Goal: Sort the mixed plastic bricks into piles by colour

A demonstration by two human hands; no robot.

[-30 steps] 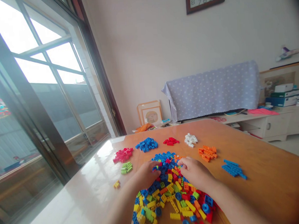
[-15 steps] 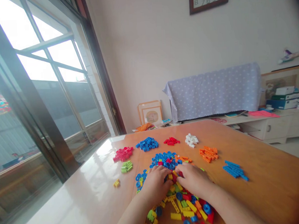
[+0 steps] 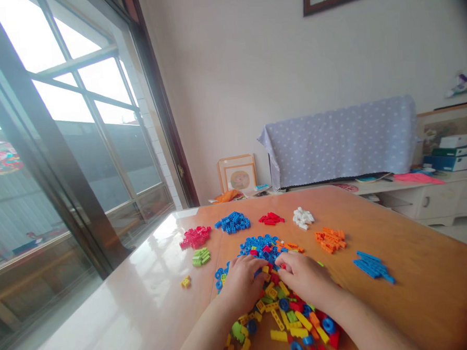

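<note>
A mixed heap of small plastic bricks [image 3: 282,318], blue, yellow, red, green and orange, lies on the wooden table [image 3: 419,290] in front of me. My left hand [image 3: 243,287] rests palm down on the heap's left side, fingers curled among the bricks. My right hand [image 3: 305,278] lies beside it on the right, fingertips in the pile near a red brick. Whether either hand grips a brick is hidden. Blue round pieces [image 3: 260,244] lie just beyond my fingers.
Sorted piles lie farther out: pink-red [image 3: 195,237], green [image 3: 201,257], blue [image 3: 233,222], red [image 3: 271,218], white [image 3: 302,218], orange [image 3: 331,239], long blue bars [image 3: 373,266]. A lone yellow brick [image 3: 185,282] sits left. A large window [image 3: 60,153] stands left, a covered cabinet [image 3: 341,140] behind.
Both hands have drawn back toward me across the heap and come closer together. The view has shifted slightly.
</note>
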